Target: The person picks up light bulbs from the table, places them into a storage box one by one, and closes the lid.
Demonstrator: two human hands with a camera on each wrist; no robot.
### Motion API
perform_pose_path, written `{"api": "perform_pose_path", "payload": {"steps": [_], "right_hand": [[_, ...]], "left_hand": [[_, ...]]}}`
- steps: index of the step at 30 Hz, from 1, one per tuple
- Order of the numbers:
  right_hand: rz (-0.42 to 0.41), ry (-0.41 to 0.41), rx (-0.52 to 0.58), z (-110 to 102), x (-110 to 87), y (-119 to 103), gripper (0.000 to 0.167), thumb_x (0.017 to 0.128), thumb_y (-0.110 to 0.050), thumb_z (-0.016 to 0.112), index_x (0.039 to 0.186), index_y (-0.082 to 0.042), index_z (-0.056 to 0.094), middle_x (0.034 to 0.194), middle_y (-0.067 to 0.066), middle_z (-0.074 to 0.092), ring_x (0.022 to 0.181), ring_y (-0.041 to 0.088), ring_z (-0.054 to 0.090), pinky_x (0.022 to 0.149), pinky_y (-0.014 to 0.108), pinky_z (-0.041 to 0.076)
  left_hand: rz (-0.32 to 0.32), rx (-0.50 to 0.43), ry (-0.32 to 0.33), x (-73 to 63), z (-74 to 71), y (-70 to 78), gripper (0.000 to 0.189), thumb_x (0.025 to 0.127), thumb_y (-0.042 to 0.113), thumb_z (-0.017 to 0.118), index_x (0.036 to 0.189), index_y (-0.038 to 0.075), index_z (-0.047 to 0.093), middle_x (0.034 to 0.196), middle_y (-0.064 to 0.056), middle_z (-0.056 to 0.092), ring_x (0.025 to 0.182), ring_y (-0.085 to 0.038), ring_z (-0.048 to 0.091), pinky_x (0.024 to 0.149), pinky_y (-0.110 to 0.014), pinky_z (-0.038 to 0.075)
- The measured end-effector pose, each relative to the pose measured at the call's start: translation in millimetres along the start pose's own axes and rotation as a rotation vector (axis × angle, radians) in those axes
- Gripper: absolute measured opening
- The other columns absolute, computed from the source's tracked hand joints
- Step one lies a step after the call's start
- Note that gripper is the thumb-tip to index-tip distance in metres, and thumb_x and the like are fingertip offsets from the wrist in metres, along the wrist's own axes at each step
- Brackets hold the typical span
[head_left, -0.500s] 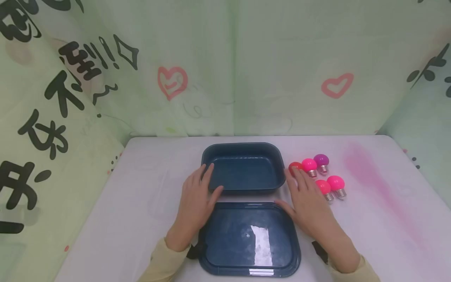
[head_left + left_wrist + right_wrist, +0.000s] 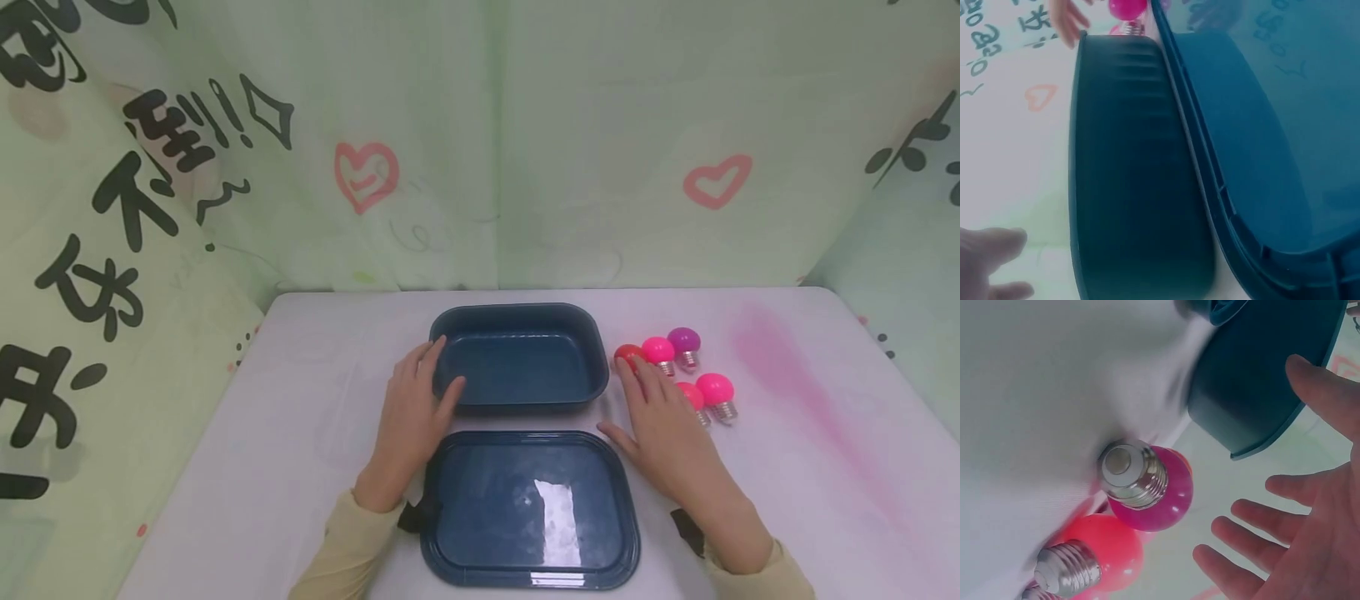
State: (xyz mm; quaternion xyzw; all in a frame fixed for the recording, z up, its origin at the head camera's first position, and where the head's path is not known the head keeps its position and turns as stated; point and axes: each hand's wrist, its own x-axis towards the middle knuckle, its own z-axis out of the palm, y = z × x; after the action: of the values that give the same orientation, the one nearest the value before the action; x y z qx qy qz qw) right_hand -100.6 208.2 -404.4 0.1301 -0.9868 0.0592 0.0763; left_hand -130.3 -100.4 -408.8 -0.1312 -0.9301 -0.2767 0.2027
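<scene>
A dark blue rectangular container [image 2: 525, 371] stands uncovered, with its glossy matching lid [image 2: 487, 508] lying flat in front of it. My left hand [image 2: 408, 417] hovers by the container's left side, fingers spread and holding nothing. In the left wrist view its fingertips [image 2: 1000, 247] stand apart from the container wall. To the right, my right hand [image 2: 667, 433] reaches over the near bulbs, fingers extended and holding nothing. The round light bulbs include a red one [image 2: 628, 353], a pink one [image 2: 657, 349] and a purple one [image 2: 684, 340]. My right hand partly covers a coral bulb [image 2: 692, 395].
Another pink bulb [image 2: 716, 390] lies beside the coral one, its metal screw base toward me. Everything rests on a white-covered table [image 2: 300, 400] with a pink stain [image 2: 795, 375] at right. A printed green curtain [image 2: 562, 125] hangs behind the table.
My hands have drawn slightly apart: the left a little leftward, the right a little rightward, off the container's right edge. The bulbs and lid stay in place.
</scene>
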Motion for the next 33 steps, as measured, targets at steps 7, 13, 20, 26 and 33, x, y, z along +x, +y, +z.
{"api": "perform_pose_path", "payload": {"steps": [7,13,20,26,33], "right_hand": [[0.041,-0.028,0.005,0.4,1.4,5.6,0.097,0.075,-0.031,0.085,0.148,0.006,0.034,0.144,0.031,0.039,0.133,0.050,0.037,0.094,0.063,0.047],[0.053,-0.027,0.013,1.7,0.3,10.1,0.093,0.073,-0.026,0.086,0.144,0.008,0.038,0.138,0.032,0.043,0.128,0.051,0.042,0.092,0.061,0.049],[0.051,-0.031,-0.006,1.8,-0.7,12.2,0.081,0.074,-0.024,0.086,0.137,0.008,0.045,0.132,0.032,0.049,0.122,0.049,0.048,0.092,0.058,0.051],[0.059,-0.039,-0.003,1.5,-1.2,12.6,0.079,0.073,-0.021,0.087,0.135,0.008,0.048,0.129,0.031,0.052,0.118,0.048,0.050,0.090,0.057,0.052],[0.054,-0.042,-0.012,3.3,-2.3,13.2,0.079,0.072,-0.017,0.088,0.136,0.008,0.049,0.131,0.031,0.051,0.121,0.049,0.049,0.090,0.057,0.052]], "left_hand": [[-0.074,-0.114,-0.017,6.0,-0.5,-4.3,0.055,0.097,0.026,0.064,0.144,0.003,0.047,0.138,-0.022,0.050,0.127,-0.038,0.048,0.106,-0.052,0.041],[-0.135,-0.196,-0.026,11.2,0.2,-9.2,0.053,0.096,0.022,0.065,0.142,0.003,0.049,0.137,-0.022,0.050,0.126,-0.036,0.049,0.106,-0.050,0.042],[-0.166,-0.242,-0.021,16.2,4.6,-15.7,0.050,0.095,0.017,0.066,0.140,0.001,0.050,0.133,-0.022,0.053,0.114,-0.035,0.057,0.095,-0.049,0.049],[-0.170,-0.283,0.003,18.6,7.8,-21.0,0.048,0.094,0.011,0.066,0.138,-0.001,0.052,0.129,-0.023,0.053,0.111,-0.034,0.058,0.091,-0.047,0.051],[-0.226,-0.352,0.000,19.9,9.7,-25.1,0.047,0.093,0.009,0.065,0.137,0.000,0.053,0.126,-0.023,0.054,0.110,-0.035,0.060,0.090,-0.046,0.052]]}}
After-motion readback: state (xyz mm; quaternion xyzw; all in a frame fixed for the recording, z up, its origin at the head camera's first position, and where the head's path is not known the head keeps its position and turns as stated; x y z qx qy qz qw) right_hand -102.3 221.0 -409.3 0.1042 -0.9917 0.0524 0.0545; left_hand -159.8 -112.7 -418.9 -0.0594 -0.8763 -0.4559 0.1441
